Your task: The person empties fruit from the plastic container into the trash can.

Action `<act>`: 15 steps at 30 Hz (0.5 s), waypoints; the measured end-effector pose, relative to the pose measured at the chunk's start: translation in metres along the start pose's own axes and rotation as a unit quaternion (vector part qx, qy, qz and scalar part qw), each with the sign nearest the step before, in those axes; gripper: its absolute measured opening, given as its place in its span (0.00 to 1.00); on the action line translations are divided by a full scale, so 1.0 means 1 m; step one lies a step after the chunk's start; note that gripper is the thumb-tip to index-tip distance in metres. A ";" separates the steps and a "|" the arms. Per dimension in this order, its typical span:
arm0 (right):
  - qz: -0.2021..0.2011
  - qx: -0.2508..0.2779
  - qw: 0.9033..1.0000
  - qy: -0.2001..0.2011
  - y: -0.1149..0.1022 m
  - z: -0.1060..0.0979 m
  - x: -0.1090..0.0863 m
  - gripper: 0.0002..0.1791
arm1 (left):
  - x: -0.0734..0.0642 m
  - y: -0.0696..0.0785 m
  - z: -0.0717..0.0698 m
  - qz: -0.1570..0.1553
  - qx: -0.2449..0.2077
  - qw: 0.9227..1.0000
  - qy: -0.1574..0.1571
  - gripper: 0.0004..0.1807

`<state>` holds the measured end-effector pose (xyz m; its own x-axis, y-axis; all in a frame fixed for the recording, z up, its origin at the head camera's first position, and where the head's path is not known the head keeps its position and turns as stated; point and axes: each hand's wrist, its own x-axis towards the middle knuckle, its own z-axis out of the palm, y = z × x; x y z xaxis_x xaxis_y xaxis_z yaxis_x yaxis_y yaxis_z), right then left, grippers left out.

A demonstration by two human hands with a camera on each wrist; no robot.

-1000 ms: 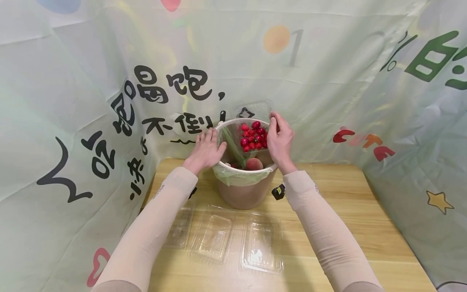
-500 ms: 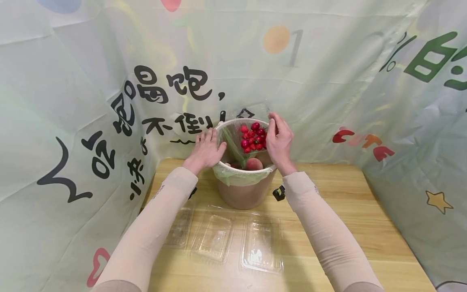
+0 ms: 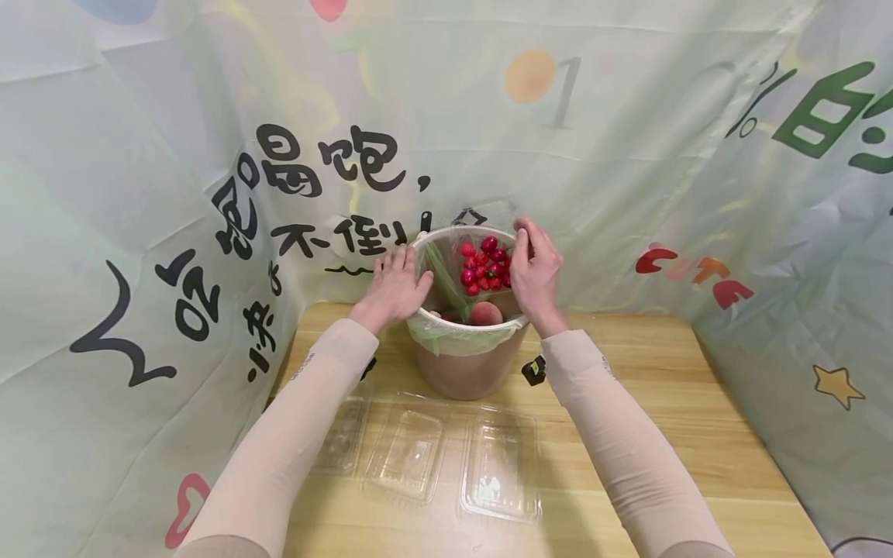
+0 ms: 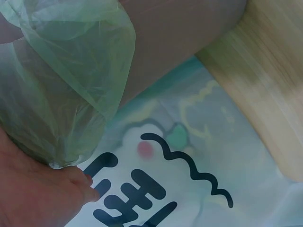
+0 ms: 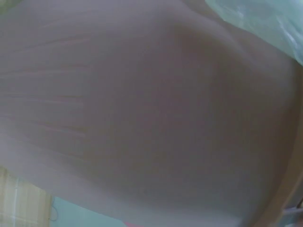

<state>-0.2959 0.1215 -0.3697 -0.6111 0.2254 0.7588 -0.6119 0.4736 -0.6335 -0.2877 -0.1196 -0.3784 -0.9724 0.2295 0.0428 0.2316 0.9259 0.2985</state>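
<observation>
My right hand (image 3: 536, 273) grips the right side of a clear plastic clamshell box (image 3: 491, 211), its lid raised at the back. Small glossy red fruits (image 3: 484, 267) fill the box, which tilts inside the mouth of a pinkish-brown bin (image 3: 463, 368). My left hand (image 3: 394, 285) rests on the bin's left rim with fingers spread, over the light green bag liner (image 4: 71, 71). Below the box inside the bin are a peach (image 3: 486, 314) and long green leaves (image 3: 446, 279). The right wrist view shows mostly the bin's wall (image 5: 156, 118), and the gripping fingers are hidden there.
On the wooden table (image 3: 649, 403) in front of the bin lie clear plastic trays (image 3: 502, 465), one (image 3: 408, 453) beside the other, with a third (image 3: 340, 434) partly behind the left sleeve. A printed fabric sheet (image 3: 607, 194) hangs close behind the bin and along both sides.
The box's raised lid has sunk a little behind the rim, and the red fruits have shifted slightly downward. The left hand has stayed in place on the bin.
</observation>
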 end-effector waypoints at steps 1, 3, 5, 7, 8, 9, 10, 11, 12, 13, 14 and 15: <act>0.001 0.002 1.000 0.001 0.000 0.000 0.000 0.15 | 0.000 0.000 0.000 0.000 0.000 1.000 -0.001 0.45; -0.003 0.001 1.000 0.006 -0.001 -0.001 0.000 0.15 | 0.000 0.000 -0.001 -0.001 -0.003 1.000 -0.001 0.45; -0.014 0.002 1.000 0.013 -0.001 -0.001 0.000 0.15 | 0.000 0.001 -0.001 -0.001 -0.005 1.000 -0.001 0.45; -0.031 -0.001 0.999 0.022 -0.002 -0.001 -0.001 0.14 | -0.001 0.001 -0.001 -0.002 -0.006 1.000 -0.002 0.45; -0.045 -0.006 0.999 0.028 -0.002 -0.001 -0.001 0.14 | -0.001 0.001 -0.001 -0.002 -0.006 1.000 -0.003 0.45; -0.060 -0.010 0.998 0.033 -0.001 -0.001 -0.001 0.14 | -0.001 0.001 -0.001 -0.001 -0.006 1.000 -0.002 0.45; -0.075 -0.013 0.996 0.039 -0.001 -0.001 -0.001 0.14 | -0.001 0.001 -0.001 -0.001 -0.006 1.000 -0.002 0.45; -0.091 -0.015 0.995 0.045 -0.001 0.000 -0.001 0.13 | -0.001 0.000 -0.001 0.000 -0.006 1.000 -0.002 0.45; -0.106 -0.016 0.993 0.050 -0.001 0.001 -0.001 0.13 | -0.001 0.001 -0.001 0.000 -0.005 1.000 -0.002 0.45; -0.120 -0.018 0.991 0.055 -0.001 0.001 0.000 0.13 | -0.001 0.001 -0.001 0.000 -0.006 1.000 -0.001 0.45; -0.133 -0.017 0.989 0.060 -0.001 0.002 0.000 0.13 | -0.001 0.001 -0.001 0.000 -0.007 1.000 -0.001 0.45; -0.144 -0.016 0.987 0.064 0.000 0.003 0.000 0.12 | -0.001 0.002 -0.001 0.000 -0.007 1.000 -0.001 0.45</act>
<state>-0.2970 0.1189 -0.3698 -0.3445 0.1830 0.9208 -0.7329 0.5605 -0.3856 -0.2860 -0.1188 -0.3771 -0.9726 0.2290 0.0414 0.2303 0.9218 0.3119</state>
